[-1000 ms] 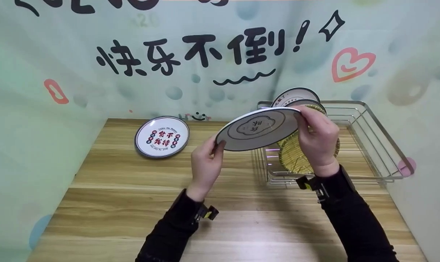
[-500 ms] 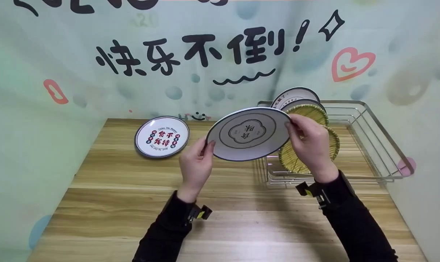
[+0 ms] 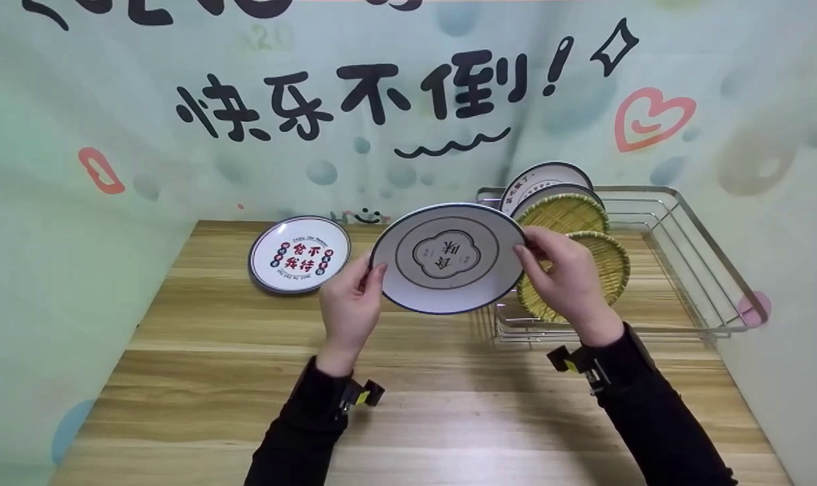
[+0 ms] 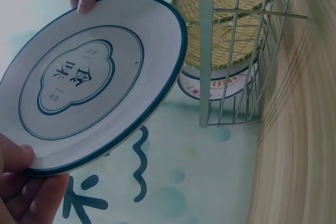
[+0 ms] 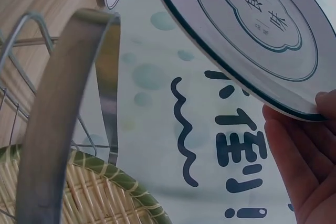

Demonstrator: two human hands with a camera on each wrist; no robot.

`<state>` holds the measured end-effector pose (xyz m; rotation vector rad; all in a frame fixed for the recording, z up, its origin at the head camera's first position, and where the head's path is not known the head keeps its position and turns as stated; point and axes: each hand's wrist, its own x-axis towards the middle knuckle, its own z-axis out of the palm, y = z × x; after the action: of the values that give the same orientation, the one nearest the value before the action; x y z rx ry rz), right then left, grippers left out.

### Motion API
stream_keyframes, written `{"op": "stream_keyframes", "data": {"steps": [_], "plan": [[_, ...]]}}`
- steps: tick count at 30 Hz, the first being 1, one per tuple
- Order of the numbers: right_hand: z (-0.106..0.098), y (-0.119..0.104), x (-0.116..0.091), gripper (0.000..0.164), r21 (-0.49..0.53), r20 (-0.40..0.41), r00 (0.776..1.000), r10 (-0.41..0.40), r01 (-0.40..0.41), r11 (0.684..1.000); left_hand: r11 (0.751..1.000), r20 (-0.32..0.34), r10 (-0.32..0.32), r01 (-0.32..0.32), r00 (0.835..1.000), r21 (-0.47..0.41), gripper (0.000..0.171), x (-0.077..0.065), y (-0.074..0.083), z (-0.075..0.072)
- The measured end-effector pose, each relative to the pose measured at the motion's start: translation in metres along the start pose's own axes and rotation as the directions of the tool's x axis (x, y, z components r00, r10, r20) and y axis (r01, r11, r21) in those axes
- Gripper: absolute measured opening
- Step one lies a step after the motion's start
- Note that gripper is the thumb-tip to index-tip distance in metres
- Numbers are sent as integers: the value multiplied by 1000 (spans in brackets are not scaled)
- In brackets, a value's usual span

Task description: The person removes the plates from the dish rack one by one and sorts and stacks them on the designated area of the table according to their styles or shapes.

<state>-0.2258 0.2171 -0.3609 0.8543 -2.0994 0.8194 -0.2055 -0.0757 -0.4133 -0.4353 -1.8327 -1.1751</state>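
Note:
Between the two hands is a white plate (image 3: 449,297) with a dark blue rim and a lobed emblem with two characters at its centre. It is held tilted above the table, its printed face toward the head camera. My left hand (image 3: 351,307) pinches its left edge, thumb on the face and fingers behind. The right hand (image 3: 565,283) pinches the opposite edge the same way. In the left wrist view the plate (image 4: 131,98) fills the left side, with the left thumb on its rim. The right wrist view shows the plate (image 5: 210,30) at upper right.
A metal wire basket (image 3: 692,263) stands at the right, with two round woven bamboo trays (image 3: 614,263) and two upright plates (image 3: 547,177) inside. Another white plate (image 3: 300,254) with red and blue print lies at the left of the wooden table (image 3: 233,378), near the backdrop.
Both hands have moved left and slightly down with the plate, away from the basket. The plate has tipped so more of its printed face shows, and the bamboo trays are more exposed.

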Motion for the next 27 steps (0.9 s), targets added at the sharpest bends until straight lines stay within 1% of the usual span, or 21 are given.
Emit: {"op": "stream_keyframes", "data": {"steps": [4, 8, 13, 18, 22, 27], "plan": [[1, 0, -5, 16, 2, 21, 1000, 2, -2, 1000, 1000, 13, -6, 6, 1000, 7, 5, -1, -2, -1], [2, 1, -12, 19, 24, 48, 999, 13, -14, 1000, 1000, 20, -25, 24, 999, 11, 4, -3, -5, -2], [4, 3, -20, 27, 43, 80, 997, 16, -19, 999, 998, 27, -62, 62, 998, -4, 6, -4, -7, -6], [5, 5, -27, 34, 27, 97, 995, 8, -10, 1000, 997, 39, -83, 84, 996, -1, 5, -4, -10, -10], [4, 7, -32, 39, 12, 94, 996, -5, 3, 1000, 994, 40, -111, 111, 993, 5, 7, -4, -13, -13], [2, 8, -35, 45, 29, 76, 997, -29, 27, 999, 985, 26, -171, 171, 985, 19, 10, -5, -19, -17]]}}
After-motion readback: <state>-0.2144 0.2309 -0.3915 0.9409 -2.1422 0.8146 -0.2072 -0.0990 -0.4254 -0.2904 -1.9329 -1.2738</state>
